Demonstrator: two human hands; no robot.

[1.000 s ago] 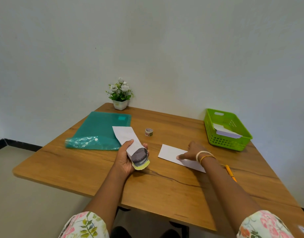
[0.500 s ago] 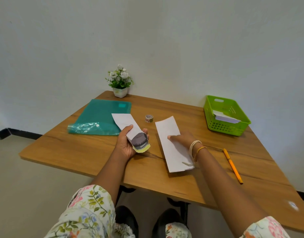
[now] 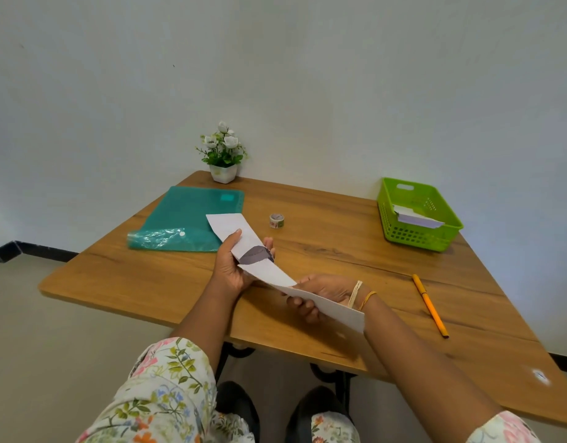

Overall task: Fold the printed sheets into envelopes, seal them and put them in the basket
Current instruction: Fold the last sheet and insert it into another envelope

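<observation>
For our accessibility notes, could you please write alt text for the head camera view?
Over a wooden table, a person's left hand holds one folded printed sheet while the right hand holds a second white sheet. A green basket with paper in it stands far right, a teal folder lies far left.

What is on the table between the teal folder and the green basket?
A small tape roll sits between teal folder and green basket, seen from the head camera.
</observation>
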